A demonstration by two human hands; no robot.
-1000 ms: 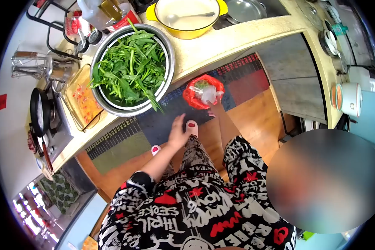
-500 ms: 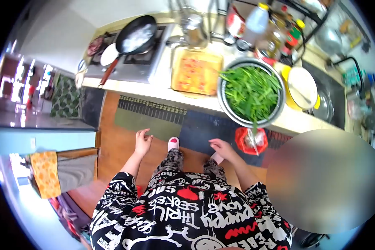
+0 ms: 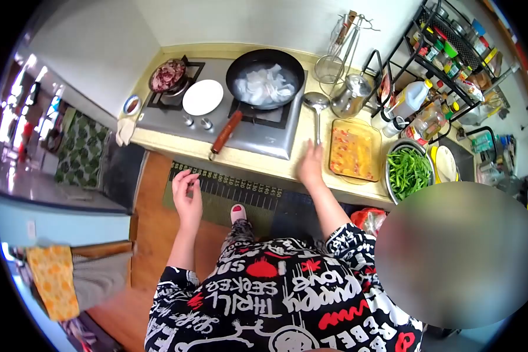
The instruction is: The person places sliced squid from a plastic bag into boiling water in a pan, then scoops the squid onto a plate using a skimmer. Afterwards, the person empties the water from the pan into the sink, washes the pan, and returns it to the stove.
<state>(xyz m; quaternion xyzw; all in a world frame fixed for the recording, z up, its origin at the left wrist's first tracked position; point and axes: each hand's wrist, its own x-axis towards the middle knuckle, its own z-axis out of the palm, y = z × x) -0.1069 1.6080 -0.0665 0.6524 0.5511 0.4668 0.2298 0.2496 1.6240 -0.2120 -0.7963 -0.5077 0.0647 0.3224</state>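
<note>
My right hand is over the counter's front edge, fingers stretched out, with its fingertips at the end of the ladle's handle. That metal ladle lies on the counter, bowl toward the wall. To the right of this hand is a glass baking dish holding something yellow-orange with red bits. My left hand hangs in front of the counter, fingers loosely bent and apart, holding nothing. Beyond it, a black frying pan with a red-brown handle sits on the stove, with white translucent pieces in it.
The stove also carries a white plate and a bowl of dark red meat. A metal pitcher, a bowl of green vegetables and a black spice rack stand right. A red bag is below the counter.
My view has shifted left toward the stove, so the counter things appear farther right. My right hand has risen from beside my body to the ladle's handle. My left hand stays free.
</note>
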